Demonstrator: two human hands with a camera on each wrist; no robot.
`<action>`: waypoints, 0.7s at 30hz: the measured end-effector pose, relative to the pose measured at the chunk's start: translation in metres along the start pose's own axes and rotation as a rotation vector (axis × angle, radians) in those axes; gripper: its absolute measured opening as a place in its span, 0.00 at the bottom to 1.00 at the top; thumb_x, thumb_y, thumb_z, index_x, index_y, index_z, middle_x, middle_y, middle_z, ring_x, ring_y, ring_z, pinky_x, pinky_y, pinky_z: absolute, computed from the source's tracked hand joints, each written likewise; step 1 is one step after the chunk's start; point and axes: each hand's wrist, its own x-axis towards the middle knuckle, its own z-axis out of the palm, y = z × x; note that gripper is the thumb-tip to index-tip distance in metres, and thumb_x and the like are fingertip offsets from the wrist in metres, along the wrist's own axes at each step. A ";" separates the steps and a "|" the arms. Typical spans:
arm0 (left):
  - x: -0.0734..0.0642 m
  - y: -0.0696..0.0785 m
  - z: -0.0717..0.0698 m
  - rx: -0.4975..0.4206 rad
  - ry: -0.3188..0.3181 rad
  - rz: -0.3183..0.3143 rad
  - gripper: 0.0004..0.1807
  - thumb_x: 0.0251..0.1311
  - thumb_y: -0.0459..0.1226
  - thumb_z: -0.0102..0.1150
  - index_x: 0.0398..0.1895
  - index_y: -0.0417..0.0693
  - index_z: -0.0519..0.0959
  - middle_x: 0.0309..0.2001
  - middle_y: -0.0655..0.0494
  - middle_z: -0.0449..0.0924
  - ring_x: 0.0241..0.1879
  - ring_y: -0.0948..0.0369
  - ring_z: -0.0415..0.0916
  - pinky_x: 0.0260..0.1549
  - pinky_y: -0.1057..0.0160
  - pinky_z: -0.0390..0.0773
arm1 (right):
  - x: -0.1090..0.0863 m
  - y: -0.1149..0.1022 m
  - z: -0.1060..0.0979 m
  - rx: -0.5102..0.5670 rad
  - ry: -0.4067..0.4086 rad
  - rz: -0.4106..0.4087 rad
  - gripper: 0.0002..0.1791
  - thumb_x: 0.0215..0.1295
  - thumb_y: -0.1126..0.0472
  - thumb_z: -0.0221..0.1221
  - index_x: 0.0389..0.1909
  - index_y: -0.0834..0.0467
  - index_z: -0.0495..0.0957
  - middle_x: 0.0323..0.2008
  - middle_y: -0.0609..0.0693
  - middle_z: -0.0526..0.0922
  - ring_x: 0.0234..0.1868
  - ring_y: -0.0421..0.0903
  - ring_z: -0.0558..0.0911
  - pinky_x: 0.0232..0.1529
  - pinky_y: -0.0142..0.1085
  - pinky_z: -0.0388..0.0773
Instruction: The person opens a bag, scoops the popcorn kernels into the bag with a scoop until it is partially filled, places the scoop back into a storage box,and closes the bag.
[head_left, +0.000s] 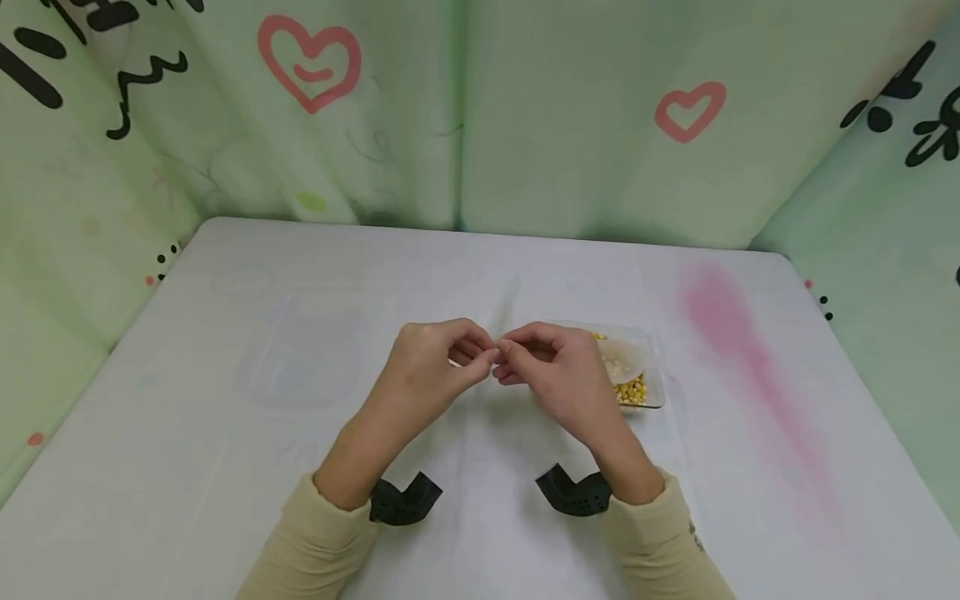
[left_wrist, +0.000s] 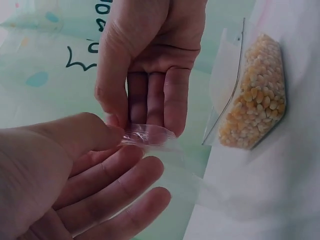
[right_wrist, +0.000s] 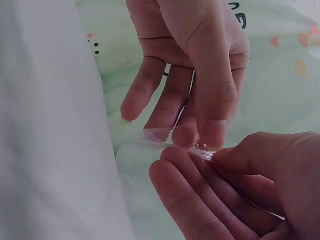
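Note:
Out over the middle of the table, my left hand (head_left: 431, 362) and right hand (head_left: 562, 371) meet at the fingertips. Between them is a thin clear plastic bag (left_wrist: 152, 134), pinched by thumb and fingers of each hand. Its crinkled upper edge shows in the right wrist view, where the film (right_wrist: 157, 137) hangs below the fingers. The bag looks flat, and its lower part is too transparent to make out. Just past my right hand stands a clear rectangular container (head_left: 656, 398) holding yellow corn kernels (head_left: 632, 390). A translucent whitish rounded piece (head_left: 621, 358) lies over the kernels; its kind is unclear.
A white cloth (head_left: 300, 350) with a pink streak (head_left: 742, 350) at the right covers the table. Green curtains (head_left: 555, 150) with hearts and black marks enclose the back and sides. A black wrist mount (head_left: 408, 500) sits at each sleeve.

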 end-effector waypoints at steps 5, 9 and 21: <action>0.000 0.000 0.000 0.013 -0.003 -0.029 0.02 0.59 0.34 0.66 0.32 0.47 0.86 0.28 0.59 0.87 0.28 0.68 0.83 0.29 0.72 0.80 | 0.002 0.001 0.000 -0.020 -0.018 0.007 0.07 0.68 0.62 0.61 0.37 0.61 0.84 0.32 0.58 0.88 0.34 0.58 0.88 0.36 0.37 0.86; 0.000 0.000 -0.001 -0.039 -0.040 -0.088 0.02 0.61 0.34 0.65 0.32 0.48 0.86 0.27 0.58 0.87 0.26 0.68 0.82 0.29 0.68 0.80 | 0.002 0.002 -0.001 -0.003 -0.034 0.019 0.07 0.68 0.62 0.61 0.38 0.63 0.84 0.34 0.59 0.88 0.34 0.57 0.88 0.37 0.38 0.86; 0.002 -0.008 -0.007 -0.282 -0.139 -0.231 0.04 0.63 0.36 0.64 0.33 0.51 0.87 0.27 0.56 0.88 0.28 0.60 0.86 0.34 0.62 0.78 | 0.002 0.002 -0.002 0.074 -0.066 0.024 0.06 0.69 0.68 0.59 0.39 0.68 0.82 0.34 0.62 0.87 0.36 0.64 0.87 0.39 0.41 0.86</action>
